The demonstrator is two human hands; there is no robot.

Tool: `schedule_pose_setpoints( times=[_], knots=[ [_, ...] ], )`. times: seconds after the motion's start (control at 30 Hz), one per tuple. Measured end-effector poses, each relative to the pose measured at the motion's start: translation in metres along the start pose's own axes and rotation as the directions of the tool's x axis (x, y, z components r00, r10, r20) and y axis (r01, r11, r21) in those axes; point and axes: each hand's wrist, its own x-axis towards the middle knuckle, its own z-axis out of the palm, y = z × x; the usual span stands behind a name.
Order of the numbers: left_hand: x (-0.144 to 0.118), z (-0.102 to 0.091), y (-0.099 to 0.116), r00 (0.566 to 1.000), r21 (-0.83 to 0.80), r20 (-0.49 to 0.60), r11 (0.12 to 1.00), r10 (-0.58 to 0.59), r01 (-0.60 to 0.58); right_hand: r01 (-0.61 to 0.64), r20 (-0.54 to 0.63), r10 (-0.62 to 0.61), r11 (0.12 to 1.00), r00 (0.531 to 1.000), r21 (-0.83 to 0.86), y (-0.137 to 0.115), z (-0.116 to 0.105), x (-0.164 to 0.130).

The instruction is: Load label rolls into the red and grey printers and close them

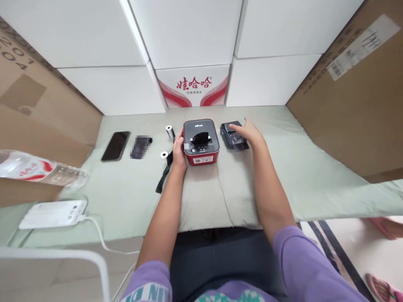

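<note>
A box-shaped thermal printer (201,158) with a red body and dark top sits in the middle of the cloth-covered surface. Black paper stands up out of the slot in its top. My left hand (179,153) is closed against the printer's left side, its fingers partly hidden. To the right lies a smaller black device (232,136), possibly a portable printer, with a dark strip at its front. My right hand (250,131) reaches over that device, thumb stretched across its top and fingers apart. Two paper rolls (164,155) with black outer strips lie beside my left hand.
At left are a phone (116,146), a blurred-out dark item (140,147), a water bottle (44,169) and a white power bank (53,214) with a cable. Cardboard boxes (352,100) flank the surface; white boxes (192,33) stand behind. Another person's foot (382,289) shows lower right.
</note>
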Motion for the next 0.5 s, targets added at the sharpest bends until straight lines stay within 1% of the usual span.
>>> schedule_pose_setpoints(
  times=[0.1, 0.2, 0.33, 0.4, 0.5],
  knots=[
    [0.000, -0.001, 0.000, 1.000, 0.004, 0.001, 1.000, 0.006, -0.006, -0.015, 0.026, 0.015, 1.000, 1.000, 0.018, 0.008, -0.005, 0.007],
    [0.000, -0.002, 0.001, 1.000, -0.014, 0.015, 1.000, -0.001, 0.002, -0.013, 0.038, 0.014, 1.000, 0.999, -0.018, 0.006, -0.009, 0.012],
    [0.000, -0.003, 0.001, 1.000, -0.009, 0.016, 1.000, -0.007, 0.007, 0.038, 0.000, -0.038, 0.998, 0.999, -0.056, 0.002, -0.017, 0.012],
    [-0.001, -0.003, 0.001, 1.000, -0.007, 0.007, 1.000, -0.007, 0.008, 0.058, -0.027, -0.059, 0.998, 0.998, -0.023, 0.001, -0.021, 0.011],
    [-0.001, -0.004, 0.001, 1.000, -0.030, 0.002, 1.000, -0.006, 0.006, 0.056, -0.036, -0.053, 0.996, 0.998, 0.074, 0.000, -0.025, 0.011]
  ],
)
